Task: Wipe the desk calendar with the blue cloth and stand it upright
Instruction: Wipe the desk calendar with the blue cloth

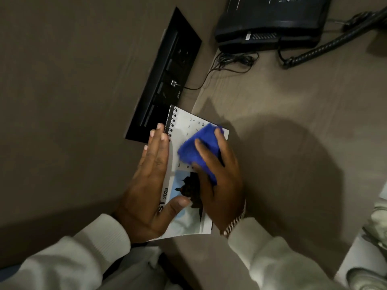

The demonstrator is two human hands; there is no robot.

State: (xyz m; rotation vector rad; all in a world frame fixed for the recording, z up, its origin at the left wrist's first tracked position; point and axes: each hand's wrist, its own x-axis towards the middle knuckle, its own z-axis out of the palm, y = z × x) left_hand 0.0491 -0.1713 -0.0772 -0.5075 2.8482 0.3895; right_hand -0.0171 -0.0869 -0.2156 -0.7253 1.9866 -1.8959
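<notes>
The desk calendar [184, 126] lies flat on the brown desk, spiral binding at its far left, a dark building picture and "2026" on the near part of the page. My left hand [149, 185] rests flat and open along the calendar's left edge, thumb on the picture, pinning it down. My right hand [219, 181] presses the bunched blue cloth [199, 147] onto the date grid on the right half of the page. Both hands hide much of the page.
A black recessed socket panel [165, 76] runs along the wall just beyond the calendar, with a thin cable plugged in. A black desk phone [272, 21] with a coiled cord [326, 49] sits at the far right. The desk's near edge [209, 268] is close to my body.
</notes>
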